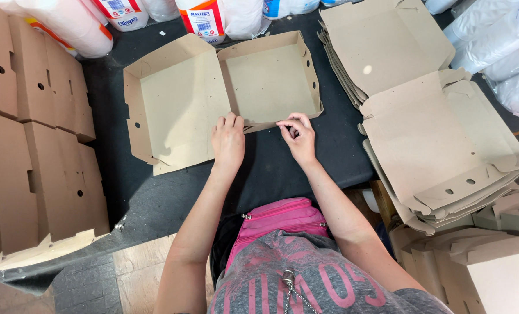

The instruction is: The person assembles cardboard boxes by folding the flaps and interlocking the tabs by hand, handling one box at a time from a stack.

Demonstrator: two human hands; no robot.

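Half-folded brown corrugated cardboard box, matte, hollow, on black table; left hand flat, fingers spread on its near wall; right hand pinching that wall's edge

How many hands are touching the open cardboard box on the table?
2: the left hand presses the open cardboard box's near edge; the right hand pinches its front wall.

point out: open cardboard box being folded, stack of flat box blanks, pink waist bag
open cardboard box (271, 81), head view, on the bare floor of its tray half.
stack of flat box blanks (428, 139), head view, on the top blank's middle panel.
pink waist bag (282, 218), head view, on its front fabric.
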